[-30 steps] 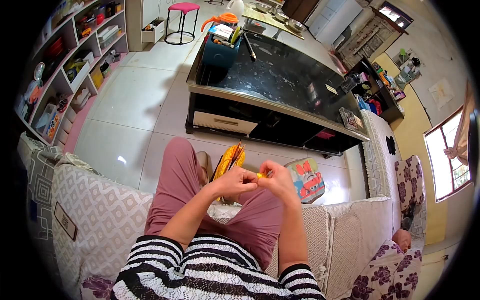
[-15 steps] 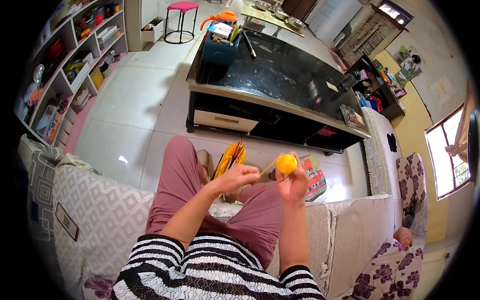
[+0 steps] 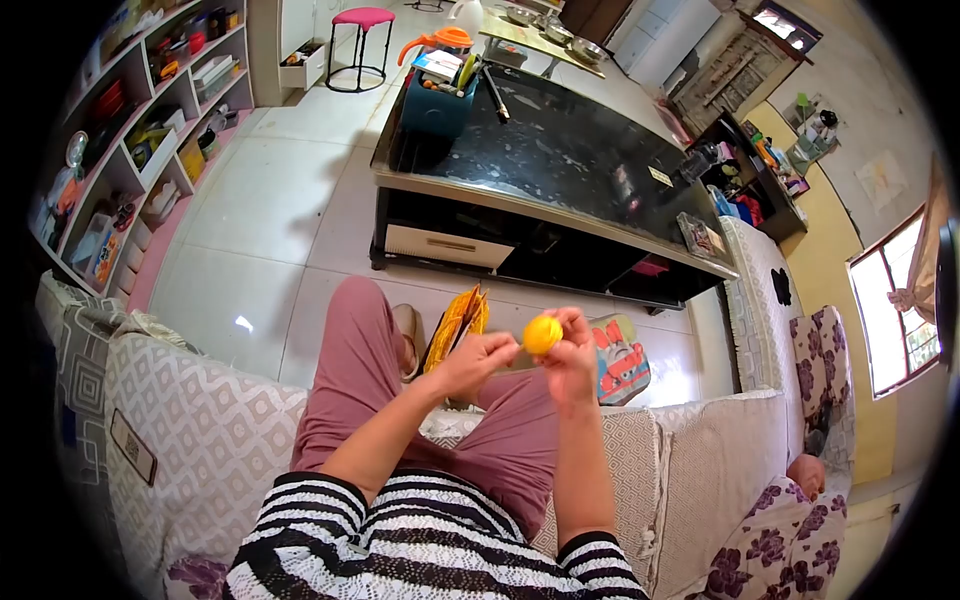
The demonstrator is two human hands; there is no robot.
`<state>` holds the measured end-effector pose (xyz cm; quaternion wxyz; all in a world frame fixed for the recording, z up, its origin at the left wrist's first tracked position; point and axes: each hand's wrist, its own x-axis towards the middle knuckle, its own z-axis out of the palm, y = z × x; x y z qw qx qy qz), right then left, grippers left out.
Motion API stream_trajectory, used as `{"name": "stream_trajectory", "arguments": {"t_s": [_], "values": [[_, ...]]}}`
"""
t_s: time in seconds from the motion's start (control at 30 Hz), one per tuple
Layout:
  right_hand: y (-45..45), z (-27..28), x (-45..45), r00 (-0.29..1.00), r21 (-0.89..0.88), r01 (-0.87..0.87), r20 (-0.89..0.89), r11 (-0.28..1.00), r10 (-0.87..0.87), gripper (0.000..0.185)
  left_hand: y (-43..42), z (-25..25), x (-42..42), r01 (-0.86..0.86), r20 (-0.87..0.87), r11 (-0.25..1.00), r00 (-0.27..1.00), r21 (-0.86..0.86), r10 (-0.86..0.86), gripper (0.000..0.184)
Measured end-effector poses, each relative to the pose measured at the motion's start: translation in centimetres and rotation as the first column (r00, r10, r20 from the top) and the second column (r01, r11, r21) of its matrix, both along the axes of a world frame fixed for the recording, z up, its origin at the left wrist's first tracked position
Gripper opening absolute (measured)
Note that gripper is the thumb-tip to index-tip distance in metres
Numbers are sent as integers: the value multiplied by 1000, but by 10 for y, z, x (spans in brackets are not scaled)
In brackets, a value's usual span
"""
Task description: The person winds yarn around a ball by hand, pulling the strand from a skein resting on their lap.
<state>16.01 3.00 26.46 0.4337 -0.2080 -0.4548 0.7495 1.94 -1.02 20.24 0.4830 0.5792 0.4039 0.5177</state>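
My right hand [image 3: 572, 368] grips a small round yellow ball [image 3: 542, 335] that looks like wound yarn or ribbon. Just left of it, my left hand [image 3: 478, 363] is closed in a pinch. Its fingertips are close to the ball, on the loose end of a yellow strand that barely shows now. Both hands are above my lap, over the right knee. Beyond my left hand, an open yellow bag [image 3: 457, 325] stands on the floor between my feet.
A low black-topped table [image 3: 580, 150] stands ahead, bearing a blue holder [image 3: 435, 108] full of small items. A patterned mat-like thing [image 3: 622, 365] lies right of my hands. Shelves [image 3: 140, 150] line the left side. A phone [image 3: 134, 445] rests on the sofa [image 3: 220, 440].
My right hand has moved left with the yellow ball, closer to my left hand. The strand stretched between them earlier is now hardly visible. The ball has turned a little.
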Motion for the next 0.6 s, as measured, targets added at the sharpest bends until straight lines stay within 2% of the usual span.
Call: {"name": "stream_trajectory", "arguments": {"t_s": [0.03, 0.07, 0.1, 0.17, 0.23, 0.27, 0.3, 0.33, 0.37, 0.4, 0.43, 0.47, 0.5, 0.57, 0.6], "values": [[3, 1, -1, 978, 27, 207, 12, 978, -207, 26, -3, 5, 3, 55, -53, 999, 997, -1, -55, 21], [5, 1, -6, 947, 100, 304, 71, 947, -312, 24, -5, 12, 5, 55, -53, 999, 997, 0, -55, 21], [7, -4, -5, 948, 102, 302, 71, 948, -309, 24, -7, 20, 5, 87, -108, 994, 991, 68, -80, 20], [10, -20, 1, 788, 399, 283, 421, 872, -449, 21, -7, 24, 3, 119, -163, 984, 982, 135, -96, 19], [7, -28, 5, 782, 355, 240, 480, 904, -396, 21, -6, 23, -3, 87, 72, 993, 993, 84, -93, 18], [3, -29, 7, 792, 273, 83, 566, 958, -230, 22, -6, 24, -7, 61, 163, 996, 984, 64, -71, 17], [0, -29, 9, 772, 177, -72, 633, 982, -57, 22, -5, 26, -9, 62, 163, 996, 984, 61, -71, 17], [-3, -32, 10, 834, 86, -188, 541, 978, 112, 24, -4, 28, -9, -21, 202, 998, 979, 59, 9, 18], [-5, -30, 10, 834, 86, -187, 540, 979, 112, 24, -4, 30, -9, -104, 242, 993, 966, 55, 88, 20], [-11, -19, 7, 925, 15, -170, 346, 985, 154, 24, 2, 17, -9, -141, 171, 989, 977, 47, 131, 21], [-14, -10, 4, 976, -58, -168, 134, 984, 174, 25, 5, 7, -6, -141, 170, 989, 977, 48, 131, 21], [-13, -5, 3, 993, -37, -77, 82, 996, 80, 25, 6, -1, -2, -159, 88, 986, 984, 44, 155, 21], [-11, -1, 1, 994, -32, -74, 80, 997, 77, 25, 6, -4, 1, -175, 5, 984, 985, 45, 175, 22], [-7, 6, -2, 993, 8, 119, 12, 993, -120, 24, 3, -4, 9, -136, 22, 990, 991, 44, 135, 21], [-4, 4, -3, 977, 61, 191, 80, 980, -196, 24, 1, -4, 11, -82, -40, 992, 995, 99, 86, 21]]}}
